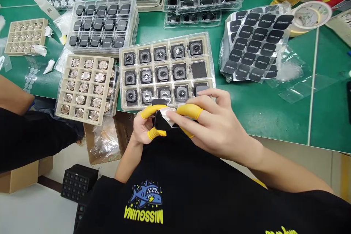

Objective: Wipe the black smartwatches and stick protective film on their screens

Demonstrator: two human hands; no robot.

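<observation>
Black watch case [161,122] | left hand [142,126]: closed round its edges | right hand [215,126]: fingertips closed on white wipe [167,112] against it | tray [211,58] just beyond

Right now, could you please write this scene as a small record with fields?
Left hand: holds a black square watch body
Right hand: presses a white piece of cloth or paper against it
Worn: yellow finger covers on both hands
Container: beige plastic compartment tray with similar bodies
Beside tray: stacked sheets of dark rounded-square stickers
Surface: green tabletop
</observation>
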